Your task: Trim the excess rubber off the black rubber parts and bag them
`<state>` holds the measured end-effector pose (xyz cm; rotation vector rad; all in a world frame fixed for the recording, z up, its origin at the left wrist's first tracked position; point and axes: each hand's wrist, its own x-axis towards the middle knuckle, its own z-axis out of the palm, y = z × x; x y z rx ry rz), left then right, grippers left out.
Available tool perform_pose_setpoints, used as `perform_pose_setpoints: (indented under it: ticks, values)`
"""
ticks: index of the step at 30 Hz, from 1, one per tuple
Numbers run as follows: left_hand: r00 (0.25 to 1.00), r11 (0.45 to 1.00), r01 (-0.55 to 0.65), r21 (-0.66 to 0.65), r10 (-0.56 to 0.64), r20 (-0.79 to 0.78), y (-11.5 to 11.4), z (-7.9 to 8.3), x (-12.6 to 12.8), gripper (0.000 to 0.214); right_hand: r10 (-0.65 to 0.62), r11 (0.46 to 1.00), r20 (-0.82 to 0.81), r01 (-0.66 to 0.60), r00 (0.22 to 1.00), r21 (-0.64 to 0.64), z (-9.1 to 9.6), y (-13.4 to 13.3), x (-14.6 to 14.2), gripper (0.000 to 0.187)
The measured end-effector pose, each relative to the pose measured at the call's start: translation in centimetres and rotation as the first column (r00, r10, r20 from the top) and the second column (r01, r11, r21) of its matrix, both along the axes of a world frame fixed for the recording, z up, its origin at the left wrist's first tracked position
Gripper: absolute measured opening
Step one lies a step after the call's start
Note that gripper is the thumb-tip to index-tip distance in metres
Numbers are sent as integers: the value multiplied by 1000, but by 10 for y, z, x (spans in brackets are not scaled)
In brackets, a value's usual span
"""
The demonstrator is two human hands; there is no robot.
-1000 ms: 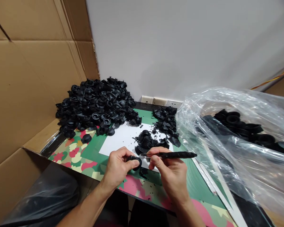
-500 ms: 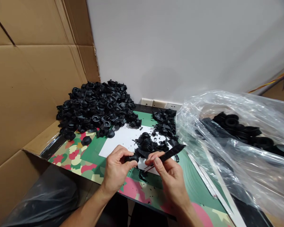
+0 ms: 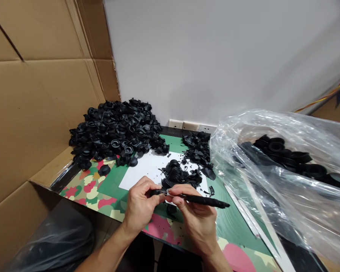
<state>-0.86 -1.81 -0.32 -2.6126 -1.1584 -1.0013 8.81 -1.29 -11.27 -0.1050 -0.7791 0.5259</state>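
My left hand is closed on a small black rubber cap, pinched between thumb and fingers and largely covered by them. My right hand grips a thin-bladed knife with a black wrapped handle. Its slim metal end points left and meets the cap, close to my left fingertips; the exact contact is hidden. Just beyond both hands lies a small heap of black ribbed rubber pieces on a white sheet. A curled black scrap is on the mat below my fingers.
A large pile of black rubber caps rises at the back left, against a cardboard wall. Black trimmings are heaped behind the sheet. To the right, a clear plastic bag holds more black parts, beside white strips.
The knife has swung from pointing down to lying nearly level, its blade now at the cap. My right hand has moved left, close against my left hand.
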Motion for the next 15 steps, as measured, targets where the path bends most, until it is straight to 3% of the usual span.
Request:
perform_pose_setpoints:
  ticks: [11, 15]
  values:
    - [999, 1000, -16, 4, 16, -51, 3, -4, -5, 12, -140, 989, 32, 138, 990, 48, 5, 0, 0, 22]
    - [999, 1000, -18, -18, 17, -27, -1, -5, -1, 7, -345, 938, 89, 345, 934, 11, 9, -1, 1, 20]
